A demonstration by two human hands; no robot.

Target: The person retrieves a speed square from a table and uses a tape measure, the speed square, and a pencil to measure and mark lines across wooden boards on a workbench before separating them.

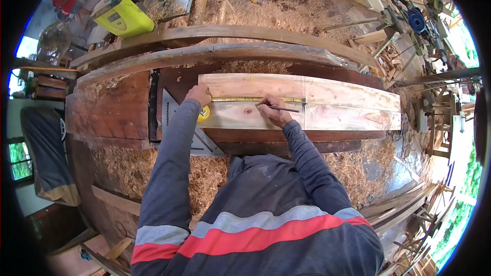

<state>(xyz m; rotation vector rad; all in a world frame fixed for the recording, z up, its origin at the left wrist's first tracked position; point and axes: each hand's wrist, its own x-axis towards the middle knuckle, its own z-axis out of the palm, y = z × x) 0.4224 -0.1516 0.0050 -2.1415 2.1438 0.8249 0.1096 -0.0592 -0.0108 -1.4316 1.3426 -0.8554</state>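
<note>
Two pale planks lie edge to edge on the dark workbench. A yellow tape measure sits at their left end, its blade stretched to the right along the wood. My left hand is closed on the tape at that end, its fingertips partly hidden. In my right hand is a dark pencil, held over the plank just below the blade. A cross line runs over the planks right of this hand. Partly under my left forearm lies a large metal set square.
Long timber beams lie along the bench's far side. A yellow-green Ryobi machine stands at the far left. Wood shavings cover much of the floor, and stacked timber lies at the right.
</note>
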